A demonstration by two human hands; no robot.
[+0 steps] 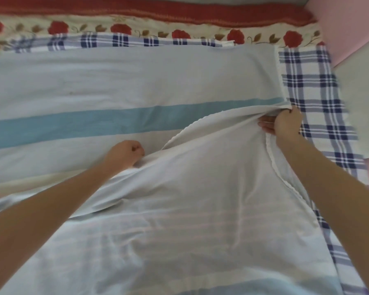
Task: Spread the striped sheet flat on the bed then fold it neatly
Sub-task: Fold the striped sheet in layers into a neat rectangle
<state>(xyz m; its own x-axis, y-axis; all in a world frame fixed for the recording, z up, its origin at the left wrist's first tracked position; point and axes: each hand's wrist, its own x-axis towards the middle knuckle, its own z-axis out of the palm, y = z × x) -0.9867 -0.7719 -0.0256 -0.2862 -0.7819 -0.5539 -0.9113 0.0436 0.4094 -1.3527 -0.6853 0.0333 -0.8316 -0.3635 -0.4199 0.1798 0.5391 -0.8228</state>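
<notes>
Pink wall (347, 28) beyond the bed; soft, even daylight

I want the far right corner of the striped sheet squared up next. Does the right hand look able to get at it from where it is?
Probably yes. The right hand already grips the striped sheet at that side edge, and nothing lies between it and the far corner.
</notes>
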